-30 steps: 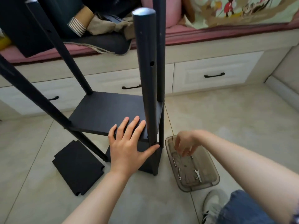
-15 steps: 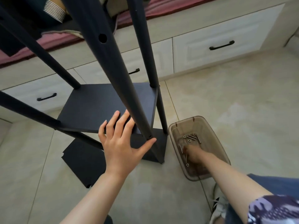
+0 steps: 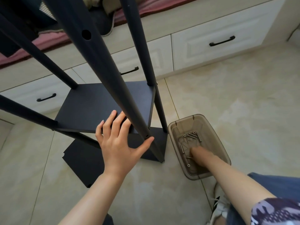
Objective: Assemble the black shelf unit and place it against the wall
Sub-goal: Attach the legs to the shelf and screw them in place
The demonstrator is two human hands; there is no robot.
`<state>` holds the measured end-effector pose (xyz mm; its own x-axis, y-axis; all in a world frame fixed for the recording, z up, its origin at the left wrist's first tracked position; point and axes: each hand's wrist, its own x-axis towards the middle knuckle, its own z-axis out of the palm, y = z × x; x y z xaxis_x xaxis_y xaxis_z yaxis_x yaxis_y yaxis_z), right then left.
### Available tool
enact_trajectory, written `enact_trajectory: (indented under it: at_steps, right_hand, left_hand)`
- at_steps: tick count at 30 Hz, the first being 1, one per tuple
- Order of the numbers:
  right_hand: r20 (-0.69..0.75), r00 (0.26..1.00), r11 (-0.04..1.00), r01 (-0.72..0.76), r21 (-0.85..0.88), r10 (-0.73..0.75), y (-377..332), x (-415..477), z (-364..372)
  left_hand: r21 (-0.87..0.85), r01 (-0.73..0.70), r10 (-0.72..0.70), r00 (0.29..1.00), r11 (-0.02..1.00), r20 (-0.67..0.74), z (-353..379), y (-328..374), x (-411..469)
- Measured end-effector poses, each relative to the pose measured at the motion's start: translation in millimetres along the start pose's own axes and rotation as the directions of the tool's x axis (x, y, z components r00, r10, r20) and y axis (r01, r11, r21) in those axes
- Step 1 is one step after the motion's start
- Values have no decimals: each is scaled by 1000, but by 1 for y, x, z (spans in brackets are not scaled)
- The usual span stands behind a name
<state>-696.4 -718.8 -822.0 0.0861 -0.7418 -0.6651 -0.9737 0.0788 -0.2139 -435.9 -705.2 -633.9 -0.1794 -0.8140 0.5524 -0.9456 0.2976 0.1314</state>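
**Head view, looking down.** My left grip [image 3: 120, 142] lies spread and flat and holds nothing. Its fingers [image 3: 112, 120] rest on the near edge of the middle board of the black shelf unit [image 3: 100, 104]. Its thumb [image 3: 144, 143] lies against the nearest post [image 3: 103, 70], just below a screw hole.

The unit stands upright on the tiled floor [image 3: 235, 103], directly ahead of this grip. Its posts rise past the camera, and white drawers [image 3: 219, 43] lie beyond it. To the left of the left grip and nearer to me, a loose black panel [image 3: 81, 159] lies flat on the floor.

To the right of the left grip, just beside the unit's base, sits a smoked plastic tray [image 3: 217, 135]. My right grip [image 3: 199, 155] reaches down into it among loose screws [image 3: 192, 136]. Its fingers are blurred against the tray bottom, so I cannot tell whether it has hold of a screw.
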Motion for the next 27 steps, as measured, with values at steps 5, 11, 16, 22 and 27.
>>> enact_trajectory:
  at_steps: [5,11,16,22,27]
  right_hand:
    - [-66,997,993,-40,111,48,10,-8,-11]
    - [-226,972,938,19,345,64,-14,-29,-38]
    - [-407,882,779,76,622,239,-41,-58,-64]
    - [-494,769,342,374,862,406,-105,-115,-78]
    - [-520,753,98,530,842,403,-139,-169,-69]
  left_hand:
    - [-17,4,-4,1000,1000,-7,0,0,1]
    - [-38,-5,4,1000,999,-31,3,-1,1]
    - [-54,0,-1,1000,999,-19,2,0,1]
    - [-89,23,-24,1000,996,-8,-2,3,2]
    - [-100,36,-35,999,994,13,-8,6,3]
